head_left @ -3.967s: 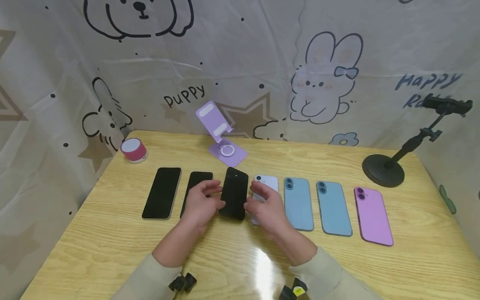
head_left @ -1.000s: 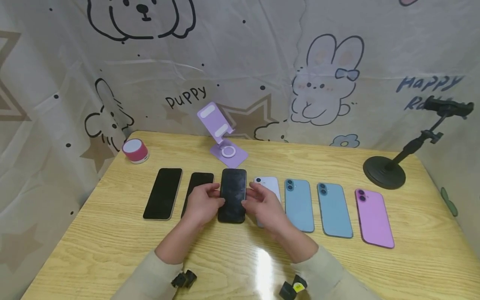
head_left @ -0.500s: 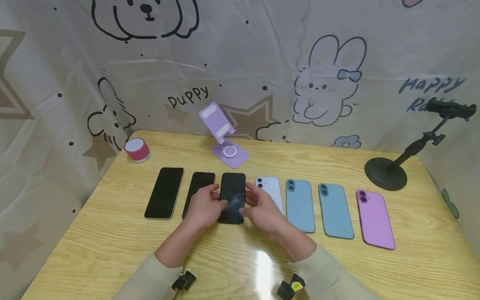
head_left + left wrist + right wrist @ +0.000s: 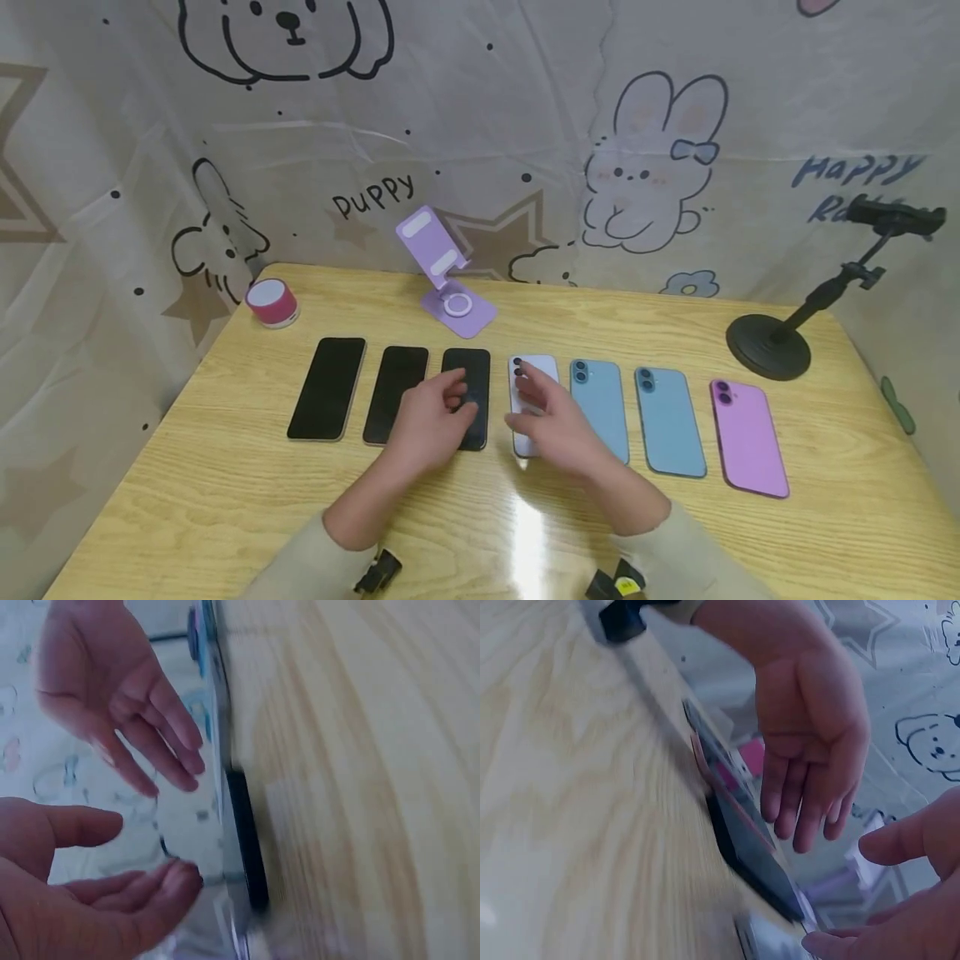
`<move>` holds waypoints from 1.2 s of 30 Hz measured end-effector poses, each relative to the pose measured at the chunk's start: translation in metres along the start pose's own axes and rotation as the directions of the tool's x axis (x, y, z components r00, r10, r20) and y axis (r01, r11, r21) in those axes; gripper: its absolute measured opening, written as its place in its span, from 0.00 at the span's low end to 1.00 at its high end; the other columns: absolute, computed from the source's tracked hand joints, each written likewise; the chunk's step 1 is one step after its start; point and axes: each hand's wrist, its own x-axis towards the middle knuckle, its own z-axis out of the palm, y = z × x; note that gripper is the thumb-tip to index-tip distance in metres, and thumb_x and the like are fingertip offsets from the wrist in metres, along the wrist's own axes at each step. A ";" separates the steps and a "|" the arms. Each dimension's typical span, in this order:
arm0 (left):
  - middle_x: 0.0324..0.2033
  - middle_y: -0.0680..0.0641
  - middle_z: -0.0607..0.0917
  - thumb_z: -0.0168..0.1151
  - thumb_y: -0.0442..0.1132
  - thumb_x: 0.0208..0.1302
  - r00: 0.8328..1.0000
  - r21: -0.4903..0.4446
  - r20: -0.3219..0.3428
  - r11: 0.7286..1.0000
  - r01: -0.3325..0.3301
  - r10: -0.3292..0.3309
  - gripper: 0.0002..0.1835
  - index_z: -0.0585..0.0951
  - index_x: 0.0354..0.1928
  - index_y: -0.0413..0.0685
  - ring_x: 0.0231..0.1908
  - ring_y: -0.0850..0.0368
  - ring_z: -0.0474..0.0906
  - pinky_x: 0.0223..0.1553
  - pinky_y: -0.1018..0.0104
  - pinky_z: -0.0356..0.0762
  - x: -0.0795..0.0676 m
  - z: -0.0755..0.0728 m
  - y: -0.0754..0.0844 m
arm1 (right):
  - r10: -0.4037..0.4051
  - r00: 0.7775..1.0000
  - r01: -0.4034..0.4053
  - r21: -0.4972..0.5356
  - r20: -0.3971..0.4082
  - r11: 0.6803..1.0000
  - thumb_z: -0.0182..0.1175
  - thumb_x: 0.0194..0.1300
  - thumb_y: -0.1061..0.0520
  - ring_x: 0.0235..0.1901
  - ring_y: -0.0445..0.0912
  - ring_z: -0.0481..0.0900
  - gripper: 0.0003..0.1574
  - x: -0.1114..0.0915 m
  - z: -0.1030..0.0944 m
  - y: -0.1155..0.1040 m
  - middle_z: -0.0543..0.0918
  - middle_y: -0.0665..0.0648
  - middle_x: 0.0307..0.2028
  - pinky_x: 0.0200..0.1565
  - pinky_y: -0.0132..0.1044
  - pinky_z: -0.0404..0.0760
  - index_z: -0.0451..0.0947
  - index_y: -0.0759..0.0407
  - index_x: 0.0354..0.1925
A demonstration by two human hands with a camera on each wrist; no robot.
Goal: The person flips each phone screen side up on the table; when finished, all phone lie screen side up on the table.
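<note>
Screen up on the wooden table lies a black phone (image 4: 477,362), third from the left in a row of phones. My left hand (image 4: 431,421) hovers over its lower left part, fingers loosely bent and holding nothing. The right hand (image 4: 562,425) is over a white phone (image 4: 527,443) lying camera side up, its thumb and fingers apart. In the left wrist view the black phone (image 4: 247,840) lies on the table beyond my left fingers. The right wrist view shows both palms facing each other, with the dark phone (image 4: 750,859) between them and the tabletop.
Two black-screened phones, one at far left (image 4: 327,387) and one beside it (image 4: 396,383), continue the row. Rightward lie two blue phones (image 4: 600,396) and a pink phone (image 4: 748,437). Behind stand a purple phone stand (image 4: 457,308), a pink-and-white cylinder (image 4: 272,302) and a black holder (image 4: 768,346).
Four seconds ago both hands held the black phone tilted, its camera side showing. It was turned screen up and laid down. Now both hands have let go, the right shifting rightward.
</note>
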 end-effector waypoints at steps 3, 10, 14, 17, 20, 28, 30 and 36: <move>0.52 0.38 0.83 0.63 0.32 0.66 0.995 -0.099 0.097 0.995 -0.027 0.036 0.25 0.74 0.65 0.33 0.49 0.49 0.81 0.50 0.56 0.79 -0.002 0.015 0.009 | 0.010 1.000 -0.012 -0.077 -0.024 0.997 0.58 0.69 0.65 0.71 0.61 0.59 0.46 -0.007 -0.017 0.003 0.61 0.69 0.72 0.67 0.52 0.62 0.49 0.64 0.77; 0.59 0.37 0.78 0.63 0.33 0.67 0.983 -0.140 0.179 0.989 0.053 -0.028 0.27 0.73 0.67 0.35 0.59 0.44 0.75 0.58 0.52 0.73 -0.001 0.042 0.019 | 0.057 0.998 -0.058 -0.081 -0.012 0.995 0.58 0.70 0.63 0.72 0.62 0.55 0.47 -0.020 -0.037 0.011 0.56 0.69 0.74 0.67 0.55 0.60 0.46 0.62 0.78; 0.61 0.36 0.76 0.63 0.32 0.66 0.984 -0.128 0.164 0.988 0.087 -0.065 0.28 0.71 0.67 0.34 0.62 0.44 0.72 0.61 0.51 0.70 0.001 0.049 0.019 | 0.057 0.998 -0.057 -0.077 -0.006 0.995 0.57 0.71 0.62 0.71 0.63 0.56 0.47 -0.025 -0.039 0.012 0.55 0.69 0.74 0.66 0.56 0.61 0.46 0.61 0.79; 0.62 0.36 0.76 0.63 0.32 0.65 0.983 -0.146 0.165 0.984 0.102 -0.077 0.29 0.71 0.68 0.34 0.63 0.43 0.72 0.62 0.51 0.69 0.002 0.052 0.017 | 0.054 0.998 -0.055 -0.071 -0.018 0.996 0.57 0.71 0.63 0.71 0.63 0.57 0.46 -0.027 -0.039 0.012 0.55 0.68 0.74 0.65 0.56 0.63 0.46 0.62 0.79; 0.63 0.36 0.75 0.63 0.32 0.65 0.983 -0.179 0.164 0.977 0.118 -0.089 0.29 0.71 0.68 0.37 0.63 0.43 0.71 0.62 0.52 0.69 0.003 0.053 0.016 | 0.045 0.999 -0.046 -0.061 -0.023 0.997 0.57 0.70 0.65 0.70 0.64 0.58 0.46 -0.028 -0.039 0.012 0.56 0.68 0.74 0.64 0.56 0.64 0.47 0.61 0.78; 0.63 0.37 0.75 0.64 0.31 0.63 0.985 -0.225 0.132 0.964 0.139 -0.111 0.28 0.74 0.66 0.40 0.64 0.42 0.70 0.63 0.50 0.67 0.001 0.055 0.017 | 0.035 0.998 -0.038 -0.049 -0.053 0.998 0.57 0.70 0.66 0.70 0.63 0.59 0.45 -0.032 -0.036 0.014 0.56 0.68 0.74 0.64 0.55 0.64 0.48 0.63 0.78; 0.62 0.38 0.75 0.64 0.30 0.62 0.986 -0.246 0.113 0.958 0.146 -0.122 0.27 0.74 0.65 0.41 0.64 0.42 0.70 0.63 0.50 0.67 0.000 0.056 0.018 | 0.031 0.998 -0.033 -0.045 -0.057 0.998 0.57 0.69 0.67 0.70 0.63 0.58 0.45 -0.034 -0.033 0.015 0.56 0.68 0.74 0.64 0.55 0.64 0.49 0.63 0.78; 0.58 0.39 0.77 0.63 0.26 0.58 0.981 -0.364 0.046 0.912 0.190 -0.186 0.27 0.76 0.61 0.40 0.59 0.42 0.74 0.56 0.51 0.75 -0.001 0.059 0.022 | 0.027 0.993 -0.024 0.026 -0.111 0.999 0.57 0.68 0.69 0.68 0.63 0.62 0.44 -0.034 -0.030 0.016 0.59 0.66 0.73 0.63 0.51 0.68 0.52 0.63 0.77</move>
